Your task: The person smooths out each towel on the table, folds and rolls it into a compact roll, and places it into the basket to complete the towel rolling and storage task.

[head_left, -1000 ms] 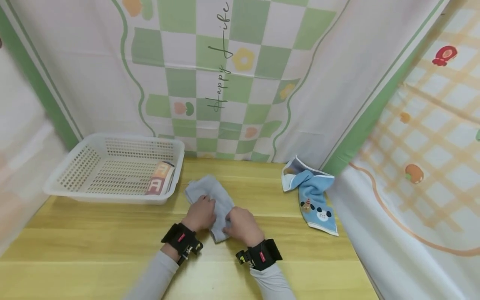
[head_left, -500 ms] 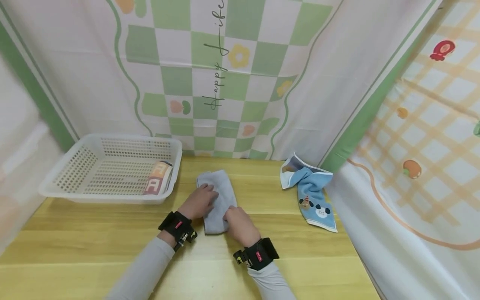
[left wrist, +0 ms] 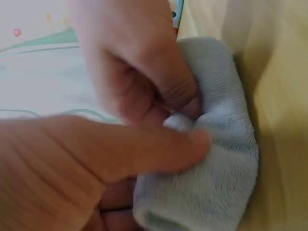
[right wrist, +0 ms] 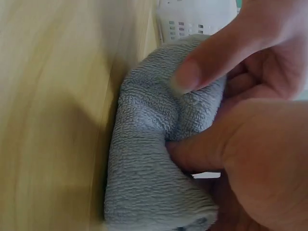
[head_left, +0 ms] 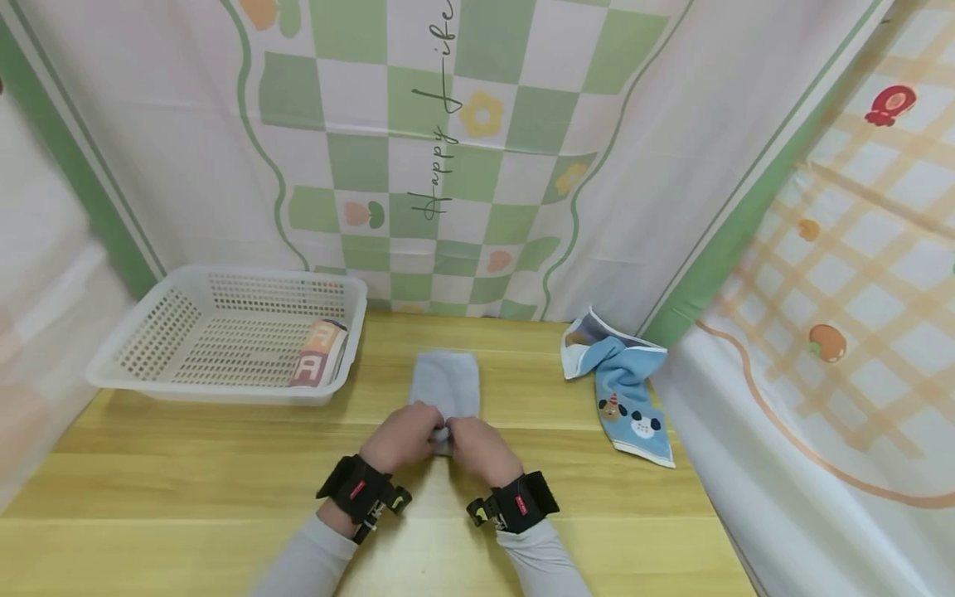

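Observation:
A folded grey towel [head_left: 446,377] lies on the wooden table in front of me, its far end flat and its near end bunched up. My left hand [head_left: 403,435] pinches the left part of that near end, thumb on top and fingers underneath. Close beside it, my right hand [head_left: 483,449] grips the right part with its thumb pressed into the cloth. In the right wrist view the near end of the towel [right wrist: 139,168] shows as a thick, curved fold. The left wrist view shows the left thumb lying across the towel [left wrist: 216,178], most of the other fingers hidden.
At the back left stands a white perforated basket [head_left: 216,391] with an orange and maroon lettered cloth [head_left: 321,355] inside. A crumpled blue towel [head_left: 630,385] with animal faces lies toward the right edge of the wooden table [head_left: 186,489]. Patterned curtains [head_left: 492,174] hang behind.
The grey towel has turned from slanted to straight away from me. My left hand has come off its middle to the near end, beside my right hand, and that end is now bunched.

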The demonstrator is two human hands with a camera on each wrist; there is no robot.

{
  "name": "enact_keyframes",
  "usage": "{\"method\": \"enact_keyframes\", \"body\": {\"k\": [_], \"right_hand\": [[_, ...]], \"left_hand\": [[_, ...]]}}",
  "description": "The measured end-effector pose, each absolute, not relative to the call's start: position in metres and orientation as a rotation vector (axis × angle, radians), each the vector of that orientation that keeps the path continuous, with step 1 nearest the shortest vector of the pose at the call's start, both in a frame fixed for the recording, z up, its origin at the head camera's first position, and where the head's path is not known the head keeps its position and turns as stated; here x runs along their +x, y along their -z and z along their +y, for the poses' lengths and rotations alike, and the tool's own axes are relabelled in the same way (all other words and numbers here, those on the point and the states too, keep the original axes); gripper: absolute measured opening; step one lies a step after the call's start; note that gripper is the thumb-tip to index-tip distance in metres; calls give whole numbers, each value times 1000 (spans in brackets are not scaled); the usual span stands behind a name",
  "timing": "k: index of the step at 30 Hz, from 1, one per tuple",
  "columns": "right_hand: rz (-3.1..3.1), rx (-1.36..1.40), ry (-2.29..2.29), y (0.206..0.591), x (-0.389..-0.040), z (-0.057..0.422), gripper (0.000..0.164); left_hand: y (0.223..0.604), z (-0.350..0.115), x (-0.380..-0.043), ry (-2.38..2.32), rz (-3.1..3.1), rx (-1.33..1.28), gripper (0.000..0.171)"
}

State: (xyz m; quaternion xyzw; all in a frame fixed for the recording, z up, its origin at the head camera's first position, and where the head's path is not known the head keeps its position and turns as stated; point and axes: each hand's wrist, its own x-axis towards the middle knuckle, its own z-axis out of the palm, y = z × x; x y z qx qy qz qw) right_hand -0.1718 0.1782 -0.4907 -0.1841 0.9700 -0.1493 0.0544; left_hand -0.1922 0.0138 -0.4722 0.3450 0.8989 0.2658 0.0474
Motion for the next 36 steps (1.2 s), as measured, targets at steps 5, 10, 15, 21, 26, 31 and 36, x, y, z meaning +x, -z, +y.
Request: {"method": "enact_keyframes", "body": {"k": [5, 10, 15, 21, 26, 31, 36], "right_hand": [[2861, -530, 517, 487, -170, 178, 15], [2890, -564, 615, 479, -171, 183, 13], [2989, -681, 623, 470, -169, 183, 20], [3081, -690, 481, 474, -165, 177, 19], [3101, -672, 459, 485, -169, 180, 25], [3010, -638, 549, 488, -175, 185, 22], [2903, -656, 627, 490, -178, 186, 17]], "left_hand": [[477, 17, -189, -778, 2836, 1012, 18], [480, 18, -192, -779, 2836, 886, 16], [480, 19, -203, -754, 2742, 736, 14], [476, 19, -213, -812, 2623, 664, 24], [469, 15, -213, -904, 2654, 800, 23], [463, 11, -212, -977, 2641, 972, 25], [467, 11, -210, -918, 2664, 1004, 22]]}}
